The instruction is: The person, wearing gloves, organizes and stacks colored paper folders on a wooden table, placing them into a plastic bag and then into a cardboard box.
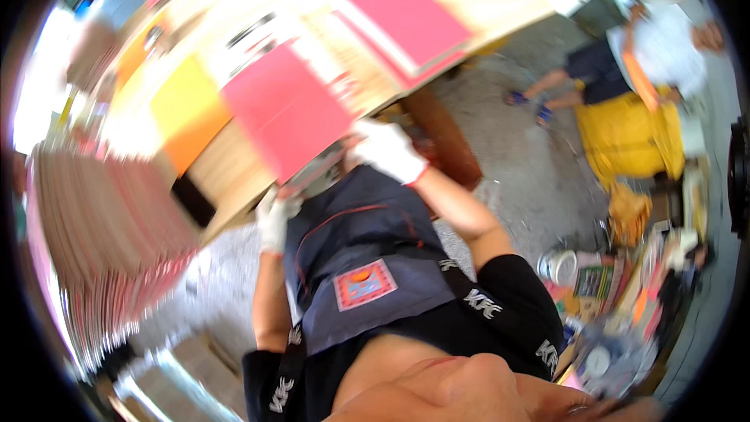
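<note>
A flat red cover (287,108), like a folder or card sheet, lies at the near edge of the table with its near end reaching over the edge. My left hand (277,215), in a white glove, is closed on its near left corner. My right hand (383,152), gloved in white with a red cuff, grips the near right corner. Under that near end a greyish layer shows, too blurred to name. Left of the cover lies a yellow-orange sheet (187,105). To the right rests a stack of red covers (405,23).
Tall piles of pinkish-edged sheets (113,211) stand at the left, beside the wooden table (226,176). Across the floor at right, a person (664,51) holding an orange sheet sits by a yellow sack (629,137). Clutter with a white tub (558,267) lies at lower right.
</note>
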A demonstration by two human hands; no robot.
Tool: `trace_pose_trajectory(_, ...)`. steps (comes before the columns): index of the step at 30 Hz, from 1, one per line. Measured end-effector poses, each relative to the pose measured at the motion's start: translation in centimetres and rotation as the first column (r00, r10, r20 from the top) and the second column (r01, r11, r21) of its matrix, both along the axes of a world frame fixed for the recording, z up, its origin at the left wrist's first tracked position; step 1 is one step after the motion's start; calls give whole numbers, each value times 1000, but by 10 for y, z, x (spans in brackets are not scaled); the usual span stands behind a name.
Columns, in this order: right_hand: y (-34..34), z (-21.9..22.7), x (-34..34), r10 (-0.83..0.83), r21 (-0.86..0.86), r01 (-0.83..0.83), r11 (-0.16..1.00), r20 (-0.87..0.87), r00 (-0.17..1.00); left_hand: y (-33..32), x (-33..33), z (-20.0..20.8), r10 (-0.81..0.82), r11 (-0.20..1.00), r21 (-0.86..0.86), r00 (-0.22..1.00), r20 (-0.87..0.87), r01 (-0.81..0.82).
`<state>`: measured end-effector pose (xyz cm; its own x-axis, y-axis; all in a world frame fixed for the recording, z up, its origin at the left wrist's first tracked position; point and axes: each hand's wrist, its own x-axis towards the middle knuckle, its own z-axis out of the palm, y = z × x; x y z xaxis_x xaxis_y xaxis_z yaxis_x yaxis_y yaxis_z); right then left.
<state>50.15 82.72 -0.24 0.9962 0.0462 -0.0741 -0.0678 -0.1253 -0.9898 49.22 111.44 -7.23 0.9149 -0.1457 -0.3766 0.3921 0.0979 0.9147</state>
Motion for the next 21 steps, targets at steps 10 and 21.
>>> trace_pose_trajectory(10, -39, 17, -14, -107, 125, 126, 984, -151, 983, 34, 15, -29, 28, 993, 117, 998, -48, -23)
trace_pose_trajectory(21, -86, -17, -47, -209, 123, 225, 967, -130, 969, 4, 21, -34, 19, 994, 104, 1000, 2, -19)
